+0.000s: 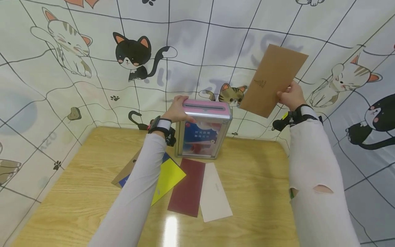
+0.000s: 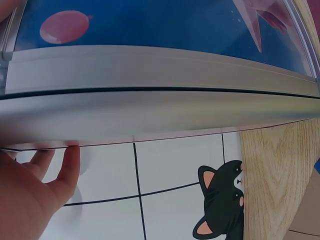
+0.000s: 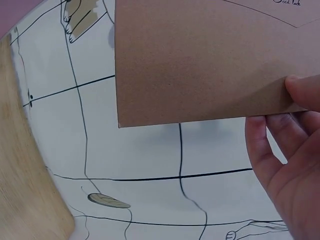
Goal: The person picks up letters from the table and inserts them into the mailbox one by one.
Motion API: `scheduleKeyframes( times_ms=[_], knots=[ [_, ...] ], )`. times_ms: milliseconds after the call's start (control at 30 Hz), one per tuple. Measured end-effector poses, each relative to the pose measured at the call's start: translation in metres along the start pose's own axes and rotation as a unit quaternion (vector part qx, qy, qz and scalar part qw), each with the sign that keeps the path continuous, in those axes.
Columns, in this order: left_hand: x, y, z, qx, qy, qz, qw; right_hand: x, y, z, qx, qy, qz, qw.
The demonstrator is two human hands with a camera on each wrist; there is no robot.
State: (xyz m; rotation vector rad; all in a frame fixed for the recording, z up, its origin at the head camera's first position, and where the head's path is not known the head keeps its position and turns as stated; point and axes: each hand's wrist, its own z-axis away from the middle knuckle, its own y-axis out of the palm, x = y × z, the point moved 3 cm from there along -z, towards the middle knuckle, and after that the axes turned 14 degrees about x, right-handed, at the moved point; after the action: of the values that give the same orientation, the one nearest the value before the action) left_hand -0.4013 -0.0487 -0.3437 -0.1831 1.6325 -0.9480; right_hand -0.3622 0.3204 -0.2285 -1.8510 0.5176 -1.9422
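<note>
A box [image 1: 206, 113] with a silver metal frame, a pink slotted top and a clear front stands upright at the table's back. Inside its front shows a blue printed card [image 1: 201, 133]. My left hand [image 1: 176, 110] grips the box's upper left corner, thumb on the front and fingers behind; the left wrist view shows those fingers [image 2: 70, 165] along its edge. Up and to the right of the box, my right hand [image 1: 292, 96] pinches a brown kraft envelope [image 1: 274, 79] by its right edge, thumb on the near face. The envelope is tilted and apart from the box.
On the wooden table [image 1: 256, 192], before the box, lie a dark red envelope [image 1: 187, 188], a cream envelope [image 1: 214, 193] and a yellow one [image 1: 168, 176]. Brown and blue paper [image 1: 124, 176] sits partly under my left sleeve. A cat-print cloth [image 1: 191, 44] hangs behind.
</note>
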Motion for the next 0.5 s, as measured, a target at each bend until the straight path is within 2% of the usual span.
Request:
scheduleKeyframes(
  times_ms=[233,500],
  knots=[
    [-0.002,-0.003,0.000,0.000,-0.002,0.000,1.0000,0.020,-0.004,-0.001,-0.001,0.017,-0.020,1.000],
    [-0.001,-0.002,0.000,-0.001,-0.002,0.002,1.0000,0.026,-0.001,-0.001,0.002,0.021,-0.032,0.999]
  ],
)
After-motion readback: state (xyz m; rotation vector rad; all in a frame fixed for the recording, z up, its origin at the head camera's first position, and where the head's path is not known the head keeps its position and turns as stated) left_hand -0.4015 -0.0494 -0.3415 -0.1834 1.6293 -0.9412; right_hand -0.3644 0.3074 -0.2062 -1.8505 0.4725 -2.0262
